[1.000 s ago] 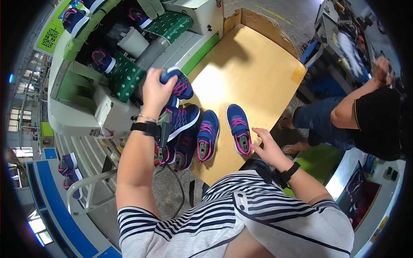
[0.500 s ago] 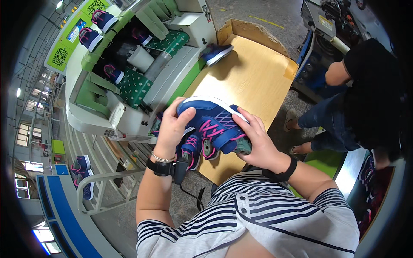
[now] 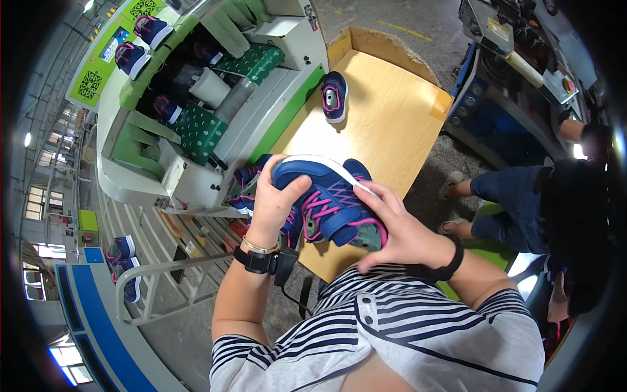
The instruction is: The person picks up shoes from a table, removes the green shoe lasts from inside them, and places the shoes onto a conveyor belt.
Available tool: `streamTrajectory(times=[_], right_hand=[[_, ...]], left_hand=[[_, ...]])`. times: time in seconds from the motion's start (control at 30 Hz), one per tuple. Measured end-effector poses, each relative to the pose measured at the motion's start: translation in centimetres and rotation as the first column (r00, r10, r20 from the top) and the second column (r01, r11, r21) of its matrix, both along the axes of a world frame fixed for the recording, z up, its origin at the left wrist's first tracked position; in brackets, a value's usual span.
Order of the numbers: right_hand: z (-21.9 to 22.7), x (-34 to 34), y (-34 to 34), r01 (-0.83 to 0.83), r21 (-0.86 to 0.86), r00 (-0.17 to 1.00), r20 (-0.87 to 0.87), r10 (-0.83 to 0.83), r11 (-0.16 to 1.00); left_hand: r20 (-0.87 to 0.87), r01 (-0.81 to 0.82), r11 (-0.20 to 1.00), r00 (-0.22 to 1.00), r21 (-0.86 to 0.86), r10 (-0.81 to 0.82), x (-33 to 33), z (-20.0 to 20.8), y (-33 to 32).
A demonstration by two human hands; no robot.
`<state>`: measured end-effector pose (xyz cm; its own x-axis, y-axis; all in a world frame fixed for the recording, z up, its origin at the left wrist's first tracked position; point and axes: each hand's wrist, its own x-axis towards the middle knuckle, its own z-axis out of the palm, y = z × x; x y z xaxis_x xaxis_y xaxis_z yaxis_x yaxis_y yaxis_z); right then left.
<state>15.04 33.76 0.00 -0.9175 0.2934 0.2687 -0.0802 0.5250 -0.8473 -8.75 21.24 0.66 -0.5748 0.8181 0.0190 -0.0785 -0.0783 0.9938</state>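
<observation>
A navy blue sneaker (image 3: 330, 196) with pink laces, a strap and a white sole is held between my two hands, its side and top toward me. My left hand (image 3: 275, 199) grips the toe end, thumb over the upper. The heel end rests in my right hand (image 3: 408, 228), fingers along the sole edge. Partly hidden behind it are more navy sneakers (image 3: 291, 225), close to the near left edge of the wooden board (image 3: 385, 111). Farther off on that board, another navy sneaker (image 3: 334, 98) stands on its sole.
At the left stands a white and green machine (image 3: 137, 173) with sneakers on top and inside. Sneakers (image 3: 124, 268) also sit by a metal rail (image 3: 163, 269). To the right, a co-worker (image 3: 522, 202) is beside a blue machine (image 3: 490, 98).
The far sneaker, earlier tilted above the board at the machine's edge, now stands on the board. My held sneaker has shifted slightly. The co-worker has moved lower and right.
</observation>
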Motion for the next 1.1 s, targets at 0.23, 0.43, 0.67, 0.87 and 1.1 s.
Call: streamTrajectory(times=[0.23, 0.43, 0.67, 0.87, 1.1], right_hand=[[1.1, -2.5, 4.6, 0.024, -0.486, 0.969, 0.227, 0.100, 0.873], [1.2, -4.5, 4.4, -0.209, -0.165, 0.920, 0.300, 0.251, 0.964], [1.4, -5.0, 4.2, -0.278, -0.078, 0.893, 0.345, 0.288, 0.957], [1.9, -5.0, 4.3, -0.327, 0.027, 0.868, 0.403, 0.289, 0.945], [2.9, -4.9, 3.8, -0.360, 0.134, 0.861, 0.428, 0.274, 0.923]], left_hand=[[0.095, 0.180, 0.972, 0.981, -0.151, -0.167, 2.1, 1.9, -0.2], [0.151, 0.170, 0.965, 0.978, -0.199, -0.141, 2.6, 1.9, -0.5], [0.170, 0.189, 0.952, 0.974, -0.242, -0.150, 2.5, 1.6, -1.4], [0.174, 0.214, 0.941, 0.970, -0.263, -0.172, 2.7, 1.7, -1.5], [0.133, 0.220, 0.936, 0.973, -0.274, -0.190, 3.3, 2.1, -1.4]])
